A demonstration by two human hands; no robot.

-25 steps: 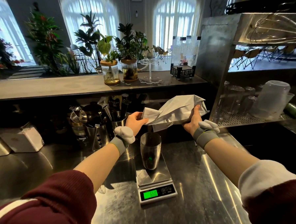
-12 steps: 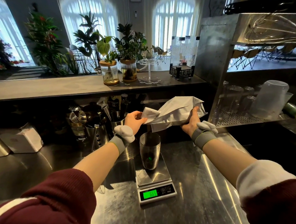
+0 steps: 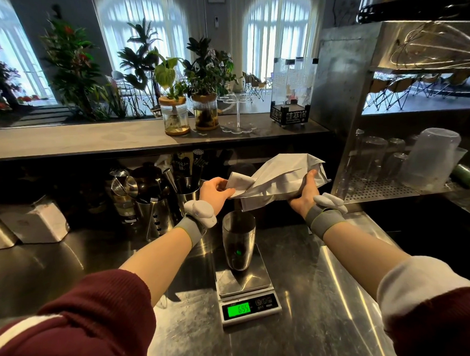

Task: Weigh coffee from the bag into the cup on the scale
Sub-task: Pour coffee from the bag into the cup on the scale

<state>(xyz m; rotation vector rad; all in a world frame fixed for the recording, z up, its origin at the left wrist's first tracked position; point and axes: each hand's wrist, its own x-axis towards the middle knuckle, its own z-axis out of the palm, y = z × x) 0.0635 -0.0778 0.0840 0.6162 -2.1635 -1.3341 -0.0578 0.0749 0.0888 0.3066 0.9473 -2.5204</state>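
A white coffee bag is held tipped on its side above a shiny metal cup. My left hand pinches the bag's folded mouth end at the left. My right hand grips the bag's bottom end from below at the right. The cup stands upright on a small steel scale, whose green display reads about 68.5. Dark coffee lies in the bottom of the cup.
The scale sits on a steel counter. Metal utensil holders stand behind at the left, a white box at the far left. A rack of glasses and plastic cups is at the right. Plant jars stand on the upper ledge.
The scale reading has climbed from about 65 to 66.5 to 68.5. Both hands and the bag have stayed nearly still over the cup.
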